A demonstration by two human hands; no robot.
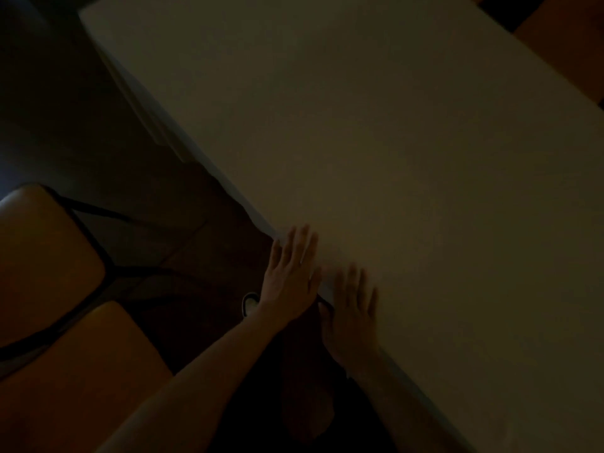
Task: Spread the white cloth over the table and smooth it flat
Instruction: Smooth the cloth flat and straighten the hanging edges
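Observation:
The scene is very dim. The white cloth (376, 142) covers the whole table top and hangs over its left side in folds. Both hands rest side by side at the near edge of the table. My left hand (292, 276) lies flat, fingers apart, palm down at the cloth's edge. My right hand (351, 312) lies flat on the cloth just right of it, fingers spread and slightly blurred. Neither hand holds anything. The table itself is hidden under the cloth.
Two orange padded chair seats (42, 256) with black frames stand at the left, close to the table. A shoe (250, 304) shows on the dark floor below my left wrist. An orange surface (565, 37) sits at the far right corner.

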